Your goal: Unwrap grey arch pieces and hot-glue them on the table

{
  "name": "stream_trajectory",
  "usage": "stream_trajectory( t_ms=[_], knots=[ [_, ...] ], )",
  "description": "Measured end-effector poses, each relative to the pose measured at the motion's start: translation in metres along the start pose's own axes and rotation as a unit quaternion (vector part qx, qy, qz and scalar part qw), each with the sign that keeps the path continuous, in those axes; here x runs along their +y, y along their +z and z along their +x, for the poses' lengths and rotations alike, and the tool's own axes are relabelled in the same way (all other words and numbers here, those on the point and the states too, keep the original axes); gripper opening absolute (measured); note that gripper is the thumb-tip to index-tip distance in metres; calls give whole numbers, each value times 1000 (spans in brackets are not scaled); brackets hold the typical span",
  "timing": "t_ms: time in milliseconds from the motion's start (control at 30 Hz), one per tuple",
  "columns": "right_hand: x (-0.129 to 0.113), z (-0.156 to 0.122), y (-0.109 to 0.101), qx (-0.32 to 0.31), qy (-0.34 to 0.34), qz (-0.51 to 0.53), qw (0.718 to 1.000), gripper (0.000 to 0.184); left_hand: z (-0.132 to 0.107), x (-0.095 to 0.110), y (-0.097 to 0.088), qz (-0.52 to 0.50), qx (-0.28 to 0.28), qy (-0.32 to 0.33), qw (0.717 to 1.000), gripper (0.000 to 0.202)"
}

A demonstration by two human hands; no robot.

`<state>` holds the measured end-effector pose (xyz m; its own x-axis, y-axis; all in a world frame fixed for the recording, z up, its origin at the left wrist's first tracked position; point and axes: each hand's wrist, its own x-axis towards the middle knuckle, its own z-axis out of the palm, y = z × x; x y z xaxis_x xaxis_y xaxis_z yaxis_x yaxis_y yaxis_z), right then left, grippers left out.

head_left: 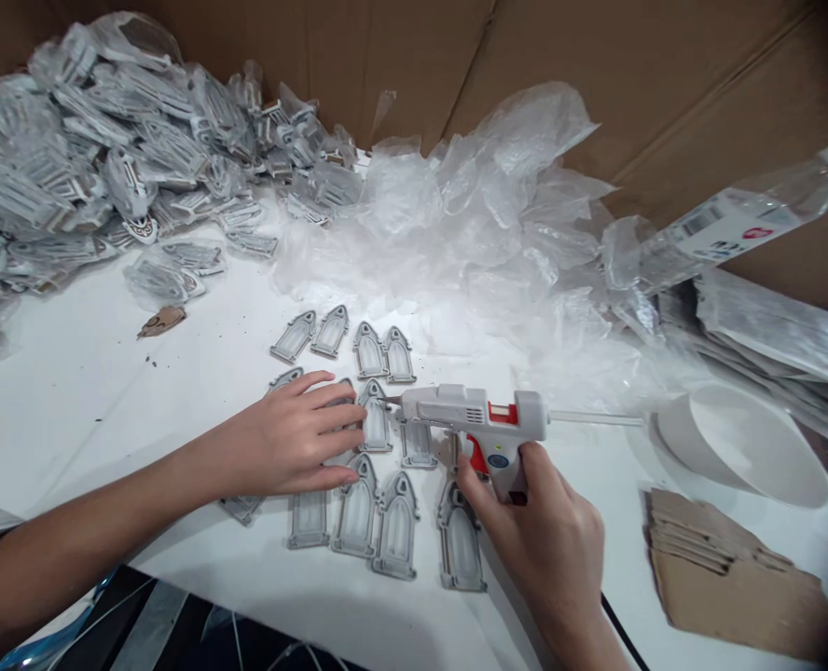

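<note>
My right hand (550,531) is wrapped round the handle of a white and red hot glue gun (448,406), index finger by the red trigger. A clear glue stick (596,418) sticks out of its back. The gun's nozzle points left, over the top of a grey arched window-shaped piece (376,419); whether it touches cannot be made out. My left hand (302,433) lies palm down with fingers spread over neighbouring pieces, hiding parts of them. Several more arched pieces (394,531) lie around both hands, and one (462,550) sits just left of my right wrist.
Bagged grey pieces (141,130) are heaped at the back left. Crumpled clear plastic bags (470,214) fill the back middle. To the right are a plastic bottle (736,224), a white bowl (784,457) and torn cardboard (728,587). A cardboard wall (386,56) stands behind.
</note>
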<state>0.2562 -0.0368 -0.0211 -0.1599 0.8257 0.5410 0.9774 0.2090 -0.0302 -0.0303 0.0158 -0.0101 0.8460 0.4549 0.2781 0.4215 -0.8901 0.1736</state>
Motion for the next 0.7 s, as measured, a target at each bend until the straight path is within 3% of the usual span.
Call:
stream_trajectory(
  t_ms=[700],
  knots=[
    [-1, 4, -1, -26, -9, 41, 999, 30, 0, 1, -1, -3, -8, -2, 1000, 36]
  ],
)
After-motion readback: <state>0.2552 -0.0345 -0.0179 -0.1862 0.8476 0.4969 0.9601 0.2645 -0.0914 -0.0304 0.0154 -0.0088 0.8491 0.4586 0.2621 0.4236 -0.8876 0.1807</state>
